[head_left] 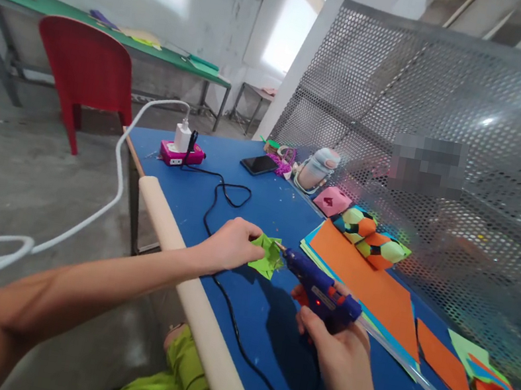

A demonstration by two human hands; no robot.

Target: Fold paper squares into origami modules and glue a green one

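A small folded piece of lime-green paper (267,258) is pinched in my left hand (233,242), above the blue table (249,314). My right hand (340,343) is wrapped round the grip of a dark blue hot glue gun (320,285) with a small red light showing. The gun's nozzle points left, at the upper edge of the green paper; whether it touches I cannot tell. A long clear glue stick (415,373) sticks out of the gun's back end and runs down to the right.
A black cable (232,314) loops across the table from a pink power strip (181,154) with a white plug. A phone (259,164), a bottle (318,170), paper balls (382,249) and orange paper sheets (366,284) lie along a perforated metal panel (358,98). A red chair (83,70) stands behind.
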